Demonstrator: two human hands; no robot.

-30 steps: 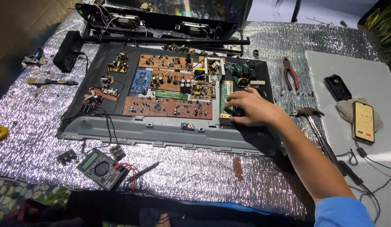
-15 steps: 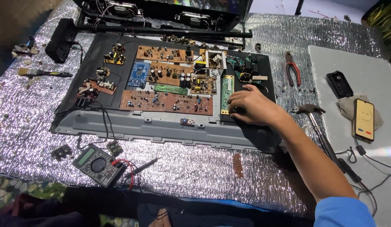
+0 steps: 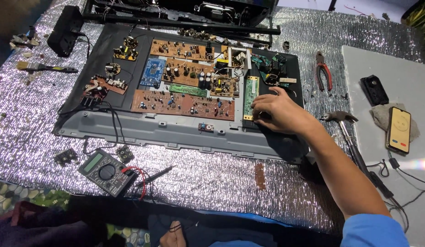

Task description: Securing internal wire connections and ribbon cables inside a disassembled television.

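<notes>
Green narrow circuit board [image 3: 250,97] – upright strip; right hand [image 3: 278,112] fingertips pinch its lower edge.

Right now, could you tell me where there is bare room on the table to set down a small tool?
The silver mat is bare between the multimeter and the small brown strip, and left of the grey frame below the brush. The grey board is bare above the black box. It is crowded around the right hand, pliers, hammer and phone.

one multimeter [image 3: 106,172], one pliers [image 3: 323,75], one hammer [image 3: 354,137], one phone [image 3: 399,129]
</notes>
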